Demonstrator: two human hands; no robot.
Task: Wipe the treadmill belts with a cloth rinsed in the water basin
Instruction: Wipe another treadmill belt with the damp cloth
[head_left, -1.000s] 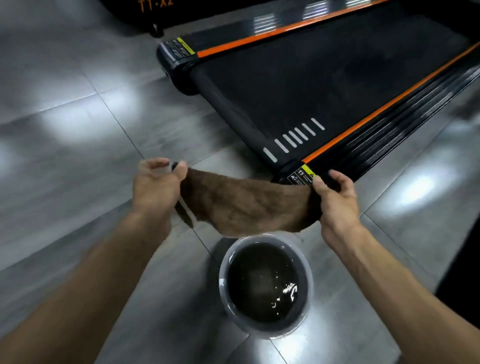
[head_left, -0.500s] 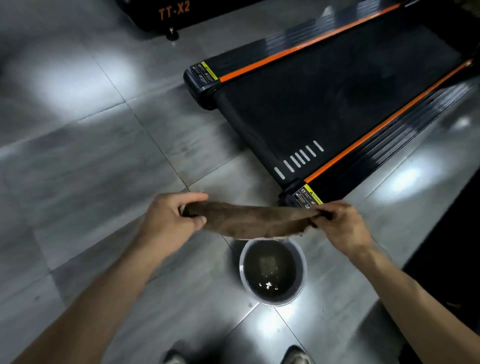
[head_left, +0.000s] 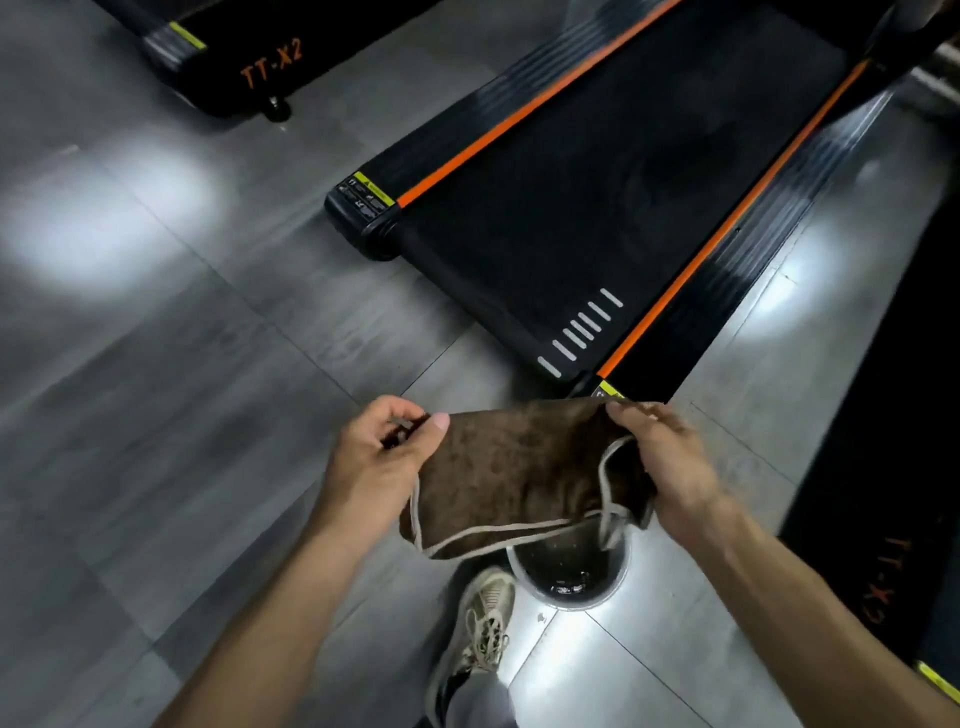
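Observation:
A brown cloth (head_left: 514, 467) with a pale hem hangs spread between my two hands. My left hand (head_left: 379, 462) pinches its left top corner and my right hand (head_left: 670, 462) grips its right edge. Just below the cloth stands the round water basin (head_left: 618, 577) on the floor, half hidden by the cloth, with dark water inside. Ahead lies the black treadmill belt (head_left: 597, 197) with orange side stripes and white dashes near its rear end.
A second treadmill marked TT-X2 (head_left: 244, 57) stands at the upper left, and a third one (head_left: 893, 467) runs along the right edge. My shoe (head_left: 483, 623) is on the grey tiled floor (head_left: 182, 389) just left of the basin.
The cloth, stretched into a narrow band a moment ago, now hangs open between my hands. The view has risen, so the basin looks smaller and my shoe shows.

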